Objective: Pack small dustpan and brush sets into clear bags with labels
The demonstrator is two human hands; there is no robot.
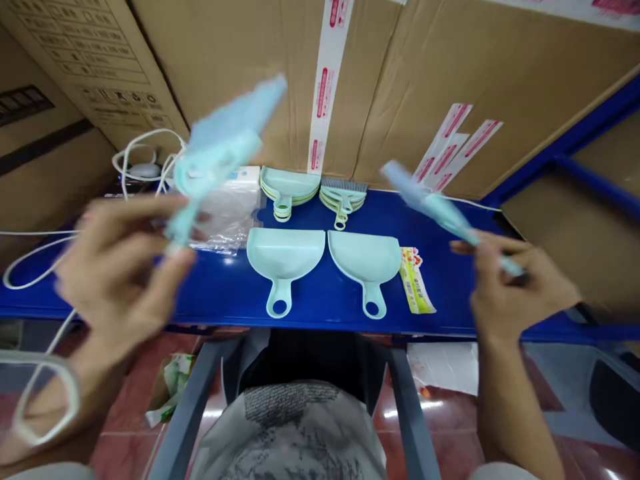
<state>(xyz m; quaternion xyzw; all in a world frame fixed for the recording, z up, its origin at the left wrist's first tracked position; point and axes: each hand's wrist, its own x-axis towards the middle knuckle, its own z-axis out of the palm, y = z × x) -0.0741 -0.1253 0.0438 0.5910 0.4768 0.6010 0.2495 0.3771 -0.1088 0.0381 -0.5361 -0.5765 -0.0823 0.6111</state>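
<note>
Left hand, left side of the frame: thumb and fingers clamped on the handle of a pale-green brush, head angled up-right, blurry from here. Right hand, right side: fingers closed round the handle of a second brush, head angled up-left toward centre. I read both as held up clear of the blue table.

Between the hands, mid-frame: left dustpan and right dustpan, side by side, ring handles toward bottom of frame. Yellow label just right of them. Above them in frame: dustpan stack, then a smaller stack with grey bristles showing. Clear plastic bags left of those. Cardboard boxes across the top.
</note>
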